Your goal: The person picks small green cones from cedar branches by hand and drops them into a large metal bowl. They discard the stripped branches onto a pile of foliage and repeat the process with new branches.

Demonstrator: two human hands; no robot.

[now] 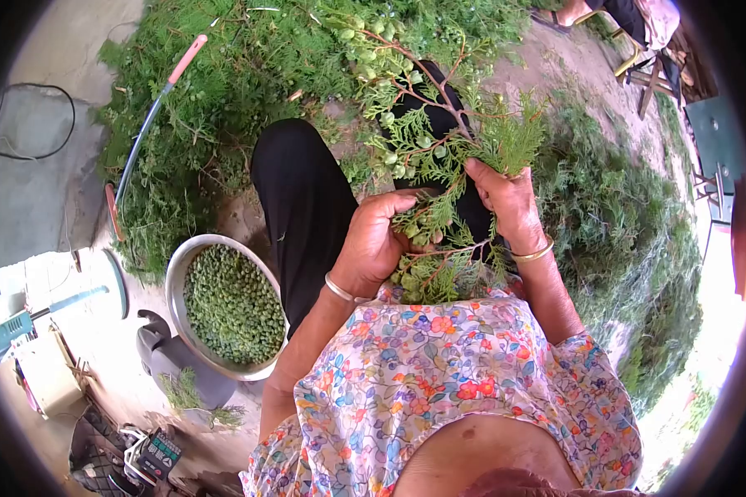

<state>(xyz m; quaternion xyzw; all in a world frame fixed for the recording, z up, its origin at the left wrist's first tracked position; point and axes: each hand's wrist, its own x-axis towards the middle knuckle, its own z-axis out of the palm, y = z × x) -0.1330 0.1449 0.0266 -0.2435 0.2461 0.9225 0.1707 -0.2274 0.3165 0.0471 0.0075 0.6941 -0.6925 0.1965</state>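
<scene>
A leafy conifer branch (448, 103) with pale green cones is held up in front of my lap, its twigs reaching past my knees. My right hand (506, 199) is closed around its stem and foliage, thumb on top. Lower down on the left, my left hand (375, 238) curls its fingers into a cluster of green cones and sprigs of the branch; its fingertips are partly hidden by leaves. Beside my left leg stands a metal basin (174, 286) holding many loose green cones (232, 305).
Cut greenery (282, 50) is heaped ahead, with another pile (613, 207) to the right. A long tool with a pink handle (186, 60) leans at the left. A grey plastic container (182, 364) lies near the basin. Another person's foot (551, 21) shows at the upper right.
</scene>
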